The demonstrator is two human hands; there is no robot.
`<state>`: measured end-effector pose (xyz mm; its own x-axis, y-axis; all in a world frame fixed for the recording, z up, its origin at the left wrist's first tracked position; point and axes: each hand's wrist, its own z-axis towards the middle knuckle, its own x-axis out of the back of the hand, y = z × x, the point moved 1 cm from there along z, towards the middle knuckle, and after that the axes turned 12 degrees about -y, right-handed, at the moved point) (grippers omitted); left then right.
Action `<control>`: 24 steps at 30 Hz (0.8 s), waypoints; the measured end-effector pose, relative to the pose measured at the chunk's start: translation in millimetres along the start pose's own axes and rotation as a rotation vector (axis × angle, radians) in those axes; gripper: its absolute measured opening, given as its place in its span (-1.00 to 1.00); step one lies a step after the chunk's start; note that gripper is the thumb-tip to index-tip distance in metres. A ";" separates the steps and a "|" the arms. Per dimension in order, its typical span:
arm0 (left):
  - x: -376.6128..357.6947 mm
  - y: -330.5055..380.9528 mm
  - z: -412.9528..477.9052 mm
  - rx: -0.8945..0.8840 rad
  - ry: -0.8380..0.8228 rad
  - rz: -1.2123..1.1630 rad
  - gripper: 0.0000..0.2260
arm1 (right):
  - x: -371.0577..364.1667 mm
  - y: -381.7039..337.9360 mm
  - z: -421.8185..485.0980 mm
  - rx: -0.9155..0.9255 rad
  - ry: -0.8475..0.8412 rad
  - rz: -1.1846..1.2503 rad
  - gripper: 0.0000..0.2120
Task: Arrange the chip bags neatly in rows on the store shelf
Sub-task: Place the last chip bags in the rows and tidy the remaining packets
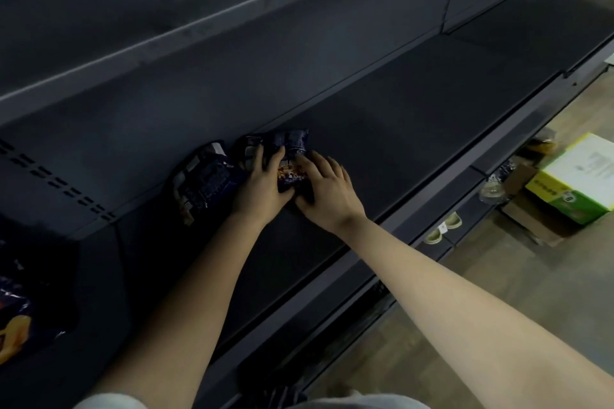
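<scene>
Dim store aisle, with a dark metal shelf [415, 116] stretching bare to the right of the hands and a green-and-white box [574, 183] down on the floor beyond its edge. Near the back wall, a small dark chip bag [290, 173], clasped from both sides: left hand [262, 186] wrapped over its left edge with the thumb on the front, right hand [327, 196] closed on the right edge. Probably being squared up against the back as next in the row. Just left of the left hand, a second bag [206, 183] leaning in place, hence the snug spacing. Further left and nearer, a third bag [16, 309] at the frame edge. Both forearms stretched forward, wrists close together, palms turned inward.
</scene>
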<state>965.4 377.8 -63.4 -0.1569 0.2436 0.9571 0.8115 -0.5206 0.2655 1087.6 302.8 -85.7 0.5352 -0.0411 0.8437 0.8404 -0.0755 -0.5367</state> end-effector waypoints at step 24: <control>74.4 31.2 -66.3 0.500 0.196 -1.345 -0.59 | 50.6 -16.5 -19.4 0.137 0.299 0.883 -0.54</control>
<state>941.8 325.5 23.8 -0.9843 0.1735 0.0318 0.0922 0.3523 0.9313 1099.2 282.7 -34.0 0.9551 -0.2830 0.0876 0.1542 0.2224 -0.9627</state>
